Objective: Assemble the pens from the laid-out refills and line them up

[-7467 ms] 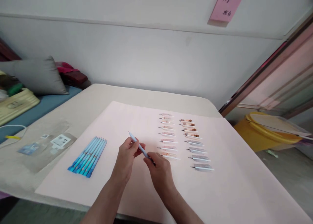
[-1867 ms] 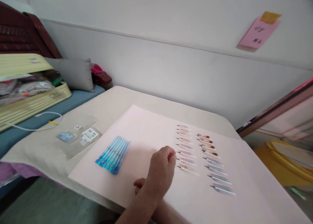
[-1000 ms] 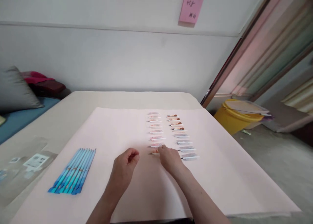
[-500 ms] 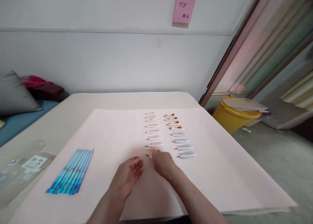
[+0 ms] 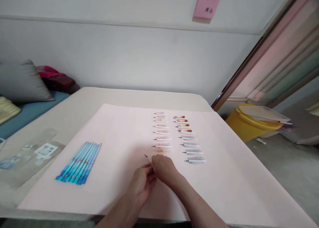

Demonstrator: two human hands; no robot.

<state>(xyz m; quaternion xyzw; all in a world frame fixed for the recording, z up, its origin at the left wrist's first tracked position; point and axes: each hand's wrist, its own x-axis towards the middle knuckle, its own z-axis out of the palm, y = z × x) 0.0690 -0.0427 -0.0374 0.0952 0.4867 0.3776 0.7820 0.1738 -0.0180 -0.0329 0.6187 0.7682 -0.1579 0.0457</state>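
My right hand (image 5: 163, 168) is closed in a pinch on a slim white pen refill (image 5: 149, 159), whose dark tip points up and left, off the paper. Against it my left hand (image 5: 143, 183) is closed too, thumb and fingers meeting at the refill's lower end, which the hands hide. Just beyond the hands lies a short orange-patterned piece (image 5: 161, 150). Past it runs a column of white refills (image 5: 161, 139) with pinkish clear pieces beside them. To the right is a second column, grey-patterned refills (image 5: 195, 160) nearest and brown-ended ones (image 5: 184, 130) farther back.
A row of blue pens (image 5: 79, 163) lies at the left on the pale pink paper (image 5: 119, 138). Clear plastic packaging (image 5: 47, 150) with a label rests left of the paper. A yellow bin (image 5: 245, 123) stands beyond the table's right edge, and a grey cushion (image 5: 27, 83) at far left.
My right hand has lifted the refill from the near end of the left column and tilted it. My left hand, open before, has come right to meet it. The view has shifted slightly.
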